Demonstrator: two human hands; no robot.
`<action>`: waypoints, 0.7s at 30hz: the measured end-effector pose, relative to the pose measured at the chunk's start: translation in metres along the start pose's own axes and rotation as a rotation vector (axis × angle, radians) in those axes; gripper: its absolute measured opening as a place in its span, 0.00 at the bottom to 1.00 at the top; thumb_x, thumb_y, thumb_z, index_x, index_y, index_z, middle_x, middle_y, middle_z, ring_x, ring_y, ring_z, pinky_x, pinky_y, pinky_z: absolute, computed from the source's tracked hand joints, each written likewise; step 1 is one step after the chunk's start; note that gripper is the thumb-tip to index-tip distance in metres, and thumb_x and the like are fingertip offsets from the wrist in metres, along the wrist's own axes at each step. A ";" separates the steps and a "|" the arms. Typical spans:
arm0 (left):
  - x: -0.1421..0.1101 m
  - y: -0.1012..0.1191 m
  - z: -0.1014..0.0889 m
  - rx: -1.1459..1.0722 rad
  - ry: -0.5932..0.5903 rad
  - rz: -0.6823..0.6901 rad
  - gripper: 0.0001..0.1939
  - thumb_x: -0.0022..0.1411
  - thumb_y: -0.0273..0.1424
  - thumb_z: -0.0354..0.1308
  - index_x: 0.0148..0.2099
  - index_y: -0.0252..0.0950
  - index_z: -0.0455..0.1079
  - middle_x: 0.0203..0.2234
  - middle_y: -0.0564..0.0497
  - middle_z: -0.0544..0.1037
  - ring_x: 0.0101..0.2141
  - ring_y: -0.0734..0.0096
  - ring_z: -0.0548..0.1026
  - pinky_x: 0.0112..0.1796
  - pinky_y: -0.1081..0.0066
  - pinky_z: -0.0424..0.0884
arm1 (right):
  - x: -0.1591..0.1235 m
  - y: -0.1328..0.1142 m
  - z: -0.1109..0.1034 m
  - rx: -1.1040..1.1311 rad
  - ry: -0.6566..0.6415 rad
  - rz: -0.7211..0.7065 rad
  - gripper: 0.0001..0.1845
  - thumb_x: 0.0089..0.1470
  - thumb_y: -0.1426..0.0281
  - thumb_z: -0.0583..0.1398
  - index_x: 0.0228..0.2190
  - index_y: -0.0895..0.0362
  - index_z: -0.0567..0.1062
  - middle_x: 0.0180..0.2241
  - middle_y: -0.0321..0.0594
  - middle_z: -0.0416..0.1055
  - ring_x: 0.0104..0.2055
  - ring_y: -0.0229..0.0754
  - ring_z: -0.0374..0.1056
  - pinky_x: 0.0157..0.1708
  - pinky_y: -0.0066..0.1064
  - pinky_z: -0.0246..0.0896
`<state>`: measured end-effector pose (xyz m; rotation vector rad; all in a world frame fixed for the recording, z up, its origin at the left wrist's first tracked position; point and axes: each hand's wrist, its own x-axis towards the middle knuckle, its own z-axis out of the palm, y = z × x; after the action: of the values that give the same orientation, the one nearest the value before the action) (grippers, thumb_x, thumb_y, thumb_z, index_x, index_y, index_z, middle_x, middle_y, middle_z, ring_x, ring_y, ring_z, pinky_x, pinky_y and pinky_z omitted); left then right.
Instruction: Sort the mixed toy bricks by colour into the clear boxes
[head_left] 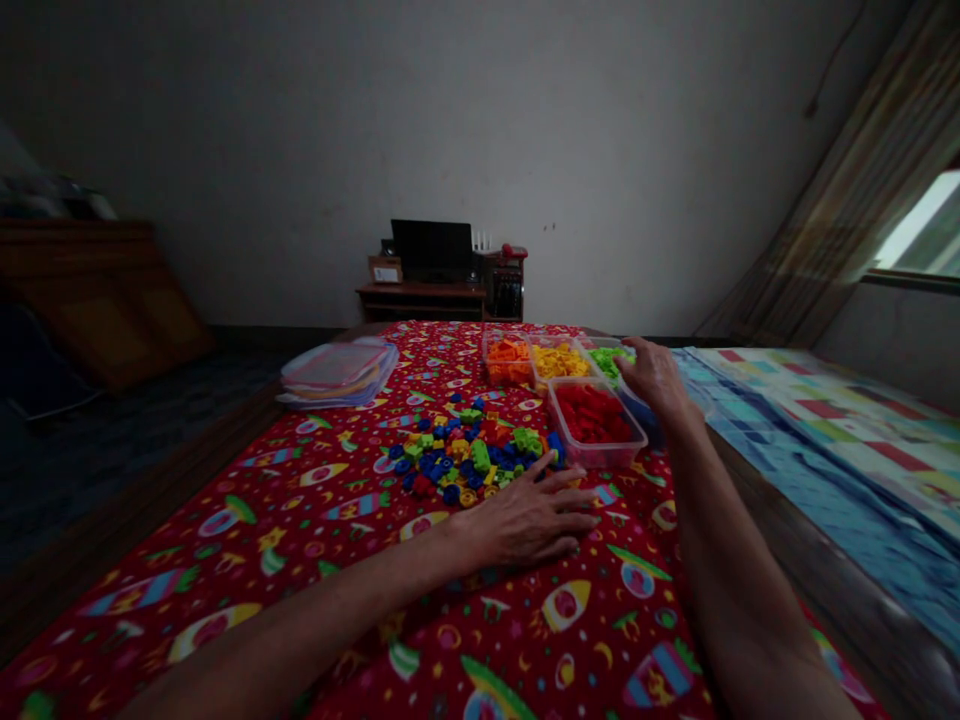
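My left hand point(529, 515) lies palm down with fingers spread on the red patterned cloth, its fingertips at the near right edge of a loose pile of mixed toy building blocks point(457, 455). My right hand point(654, 378) reaches over the far right boxes, thumb and forefinger apart beside the green blocks point(606, 362); its other fingers are hidden. Below its wrist a box with blue contents point(646, 415) is partly covered. A clear box of red blocks point(596, 415) stands nearest, in front of the boxes of yellow blocks point(559, 362) and orange blocks point(508, 360).
A stack of clear plastic lids point(337, 375) lies on the left of the tablecloth point(300, 520). A bed point(840, 430) adjoins the table's right side. Beyond the far edge are a monitor point(433, 250) and a small desk point(420, 300). A wooden cabinet point(97, 300) stands left.
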<state>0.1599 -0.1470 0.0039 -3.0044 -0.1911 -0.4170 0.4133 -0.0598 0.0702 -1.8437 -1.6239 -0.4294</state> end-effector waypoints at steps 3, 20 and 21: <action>0.008 -0.004 0.010 0.076 0.006 -0.050 0.14 0.68 0.33 0.44 0.52 0.43 0.65 0.50 0.52 0.72 0.56 0.66 0.61 0.60 0.57 0.47 | 0.000 -0.017 0.003 0.068 -0.024 -0.098 0.19 0.55 0.70 0.54 0.46 0.61 0.73 0.42 0.53 0.74 0.45 0.50 0.69 0.47 0.41 0.60; -0.040 -0.071 -0.002 0.049 0.106 -0.483 0.13 0.65 0.36 0.49 0.47 0.40 0.71 0.52 0.48 0.72 0.54 0.62 0.65 0.58 0.53 0.51 | -0.029 -0.090 0.003 0.057 -0.450 -0.407 0.15 0.56 0.78 0.52 0.41 0.61 0.75 0.38 0.49 0.74 0.40 0.43 0.68 0.38 0.30 0.59; -0.043 -0.076 -0.004 0.022 0.129 -0.509 0.13 0.65 0.36 0.49 0.46 0.40 0.72 0.51 0.47 0.73 0.54 0.62 0.66 0.58 0.53 0.53 | -0.034 -0.096 0.004 0.047 -0.472 -0.453 0.15 0.55 0.79 0.51 0.41 0.62 0.74 0.39 0.50 0.74 0.41 0.43 0.68 0.39 0.30 0.60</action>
<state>0.1069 -0.0773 0.0021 -2.8625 -0.9468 -0.6391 0.3130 -0.0798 0.0692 -1.6101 -2.3647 -0.1407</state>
